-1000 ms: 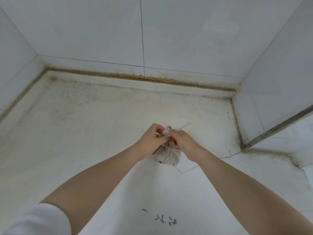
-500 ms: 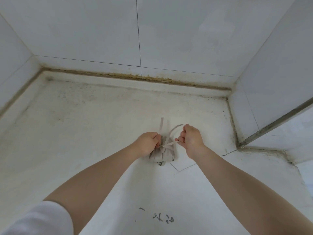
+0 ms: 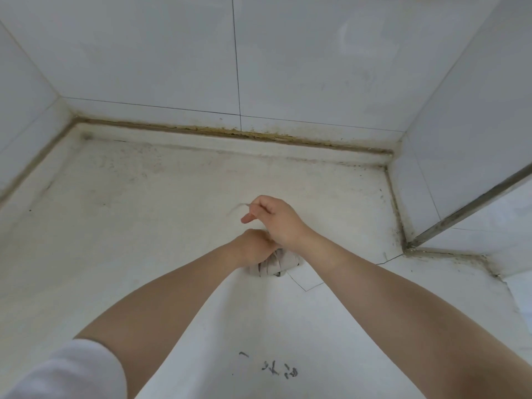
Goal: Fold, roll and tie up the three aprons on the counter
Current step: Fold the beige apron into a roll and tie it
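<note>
A small rolled-up beige apron [image 3: 277, 263] lies on the white counter [image 3: 144, 226], wound round with its own straps. My left hand [image 3: 253, 247] is curled on top of the roll and hides its upper part; which strap it grips I cannot tell. My right hand [image 3: 273, 218] has crossed over the left and pinches a thin strap end [image 3: 243, 206], which sticks out to the left above the roll. Only this one apron is in view.
White tiled walls close the counter in at the back, left and right, with a stained seam [image 3: 230, 132] along the back. A metal-edged step [image 3: 460, 217] rises at the right. Dark scribbles [image 3: 276, 368] mark the counter near me.
My right hand has carried its strap up and to the left, crossing over my left hand. The left hand has stayed on the roll.
</note>
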Demonstrator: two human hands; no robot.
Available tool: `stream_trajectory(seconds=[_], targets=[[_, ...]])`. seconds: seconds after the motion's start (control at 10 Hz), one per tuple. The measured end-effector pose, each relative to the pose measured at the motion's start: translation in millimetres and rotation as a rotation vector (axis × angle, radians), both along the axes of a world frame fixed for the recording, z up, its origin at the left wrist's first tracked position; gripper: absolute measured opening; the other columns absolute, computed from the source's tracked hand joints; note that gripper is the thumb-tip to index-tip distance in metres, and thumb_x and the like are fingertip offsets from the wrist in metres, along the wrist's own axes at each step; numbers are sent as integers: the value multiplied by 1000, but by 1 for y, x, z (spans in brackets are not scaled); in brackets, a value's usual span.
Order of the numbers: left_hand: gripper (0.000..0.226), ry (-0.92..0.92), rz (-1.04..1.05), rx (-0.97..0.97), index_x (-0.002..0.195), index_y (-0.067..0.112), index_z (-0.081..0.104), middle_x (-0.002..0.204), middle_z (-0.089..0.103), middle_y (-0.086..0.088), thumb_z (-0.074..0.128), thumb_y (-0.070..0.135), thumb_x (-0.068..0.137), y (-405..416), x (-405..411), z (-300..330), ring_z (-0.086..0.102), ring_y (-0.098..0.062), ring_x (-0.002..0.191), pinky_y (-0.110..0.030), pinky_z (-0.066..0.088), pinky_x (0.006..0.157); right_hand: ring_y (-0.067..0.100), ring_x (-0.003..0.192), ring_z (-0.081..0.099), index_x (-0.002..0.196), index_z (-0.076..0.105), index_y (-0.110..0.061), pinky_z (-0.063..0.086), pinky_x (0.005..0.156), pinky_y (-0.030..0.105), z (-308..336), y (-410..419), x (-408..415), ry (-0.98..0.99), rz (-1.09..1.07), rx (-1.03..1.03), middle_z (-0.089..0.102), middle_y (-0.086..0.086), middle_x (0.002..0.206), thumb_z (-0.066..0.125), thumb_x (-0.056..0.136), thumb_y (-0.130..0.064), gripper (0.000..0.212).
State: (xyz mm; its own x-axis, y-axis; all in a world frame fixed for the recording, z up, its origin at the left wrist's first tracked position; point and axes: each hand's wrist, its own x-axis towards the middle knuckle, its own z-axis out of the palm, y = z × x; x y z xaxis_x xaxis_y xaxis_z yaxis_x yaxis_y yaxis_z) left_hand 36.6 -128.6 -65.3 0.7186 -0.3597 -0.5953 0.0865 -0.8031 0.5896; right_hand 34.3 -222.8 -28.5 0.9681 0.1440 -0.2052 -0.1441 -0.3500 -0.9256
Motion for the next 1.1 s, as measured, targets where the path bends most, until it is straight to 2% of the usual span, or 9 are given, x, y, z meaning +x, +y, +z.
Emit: stream_trajectory(seconds=[0.1,0.2,0.3,0.4,0.6,0.8,0.9,1.0,1.1], targets=[[44,11,68,-13,127,-5,45,122,54,-26,42,28,98,-3,-2,4,53,-37,112,-38,46,88,8,86,67,77,48,-17,44,77,14,2,8,0,87,-41,135,73,7,94,37,100,-18,26],[38,-27,64,-41,124,-5,48,123,54,-24,30,20,101,-3,0,-1,52,-37,113,-27,41,73,16,95,68,87,49,-12,49,87,23,2,8,-1,120,-23,207,72,-3,80,33,102,-19,23],[37,-68,6,-17,80,11,56,93,61,-14,26,20,99,2,1,-6,54,-23,84,-29,40,72,16,111,59,120,50,-16,45,83,32,-3,-2,-4,175,24,56,70,-3,101,32,102,-26,27],[44,-20,22,-83,63,14,46,72,53,-2,27,29,99,6,4,-7,45,-17,72,-25,36,68,19,94,56,144,29,-13,41,73,23,-12,-20,-8,100,137,-303,64,7,109,33,100,-17,44],[41,128,136,-235,62,12,48,68,53,-2,33,25,98,9,3,-6,48,-18,76,-32,41,86,22,109,54,135,42,-15,43,90,28,-26,-37,-20,-89,402,-604,58,6,123,39,91,2,47],[33,163,187,-297,61,14,47,68,53,1,43,16,94,12,-1,-6,49,-7,64,-9,37,56,26,97,54,121,48,-8,42,78,32,-29,-32,-21,-226,501,-828,57,10,106,41,90,-3,32],[21,149,181,-312,66,11,50,69,47,-1,50,18,86,16,-2,-5,43,-13,66,-19,34,64,25,96,51,118,47,-7,35,69,30,-31,-28,-24,-304,515,-984,53,10,105,39,90,-1,30],[22,49,88,-272,67,11,49,70,45,-3,49,16,89,17,-4,-3,40,-14,67,-22,32,63,25,87,51,114,54,-8,34,63,33,-30,-33,-25,-303,510,-985,48,8,98,40,91,-3,28],[20,-121,-42,-207,73,12,45,72,46,-2,46,14,93,16,-7,-4,41,-15,68,-21,31,58,25,79,52,91,65,-8,41,68,38,-27,-39,-20,-68,345,-729,49,6,92,44,91,-11,21]])
